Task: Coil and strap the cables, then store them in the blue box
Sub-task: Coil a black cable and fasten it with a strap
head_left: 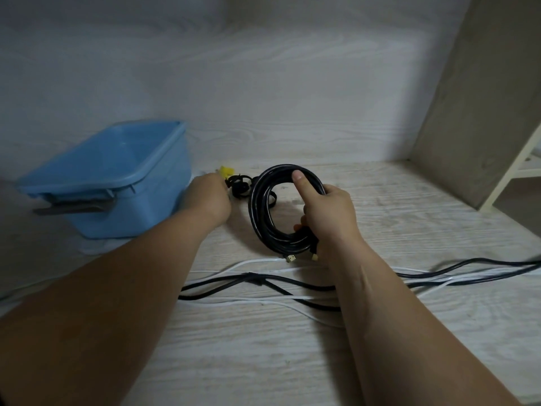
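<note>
While the right hand grips the black coil, fingers wrapped round its near side and thumb laid straight up the inside of the ring, the left hand reaches to the straps. These lie just right of the blue box, with one yellow strap closest to its wall. The left fingers are hidden behind the back of the hand, so I cannot tell whether they hold a strap.

Progress, as judged: one cable is wound but not yet strapped, and no cable shows in the box, though its floor is partly hidden. A loose black cable and a white cable lie uncoiled on the wooden surface, nearer the person than the box and trailing off to its right. Most of the work appears to remain.

Coil is right of the box, near the straps. It stands on edge as an oval, long axis running from far-top to near-bottom. Its two plug ends hang at the low end, pointing away from the box toward the person.
</note>
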